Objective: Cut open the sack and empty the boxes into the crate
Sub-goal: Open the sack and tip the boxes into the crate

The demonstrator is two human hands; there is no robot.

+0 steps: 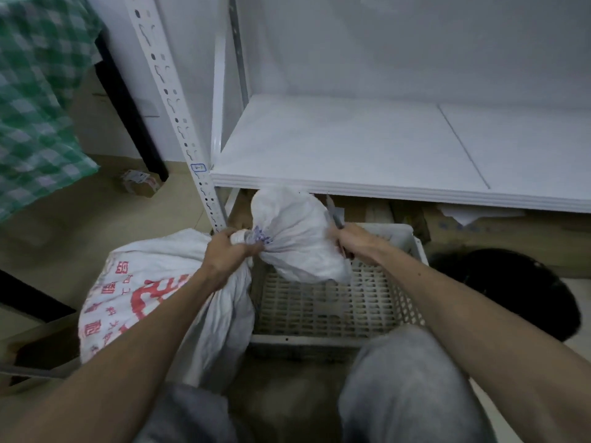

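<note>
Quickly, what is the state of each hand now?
Left hand: grips the tied neck of the sack.
Right hand: holds a knife.

Dim, flat indoor light; soft blur, wide-angle bending at edges.

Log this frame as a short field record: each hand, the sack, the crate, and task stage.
left hand: grips the sack's tied neck
right hand: holds a knife, blade pointing up beside the sack's bunched top
sack: white with red print, tied shut, top end hanging over the crate
crate: white slatted plastic, on the floor under the shelf; no boxes visible in it
stage: sack not yet cut open
</note>
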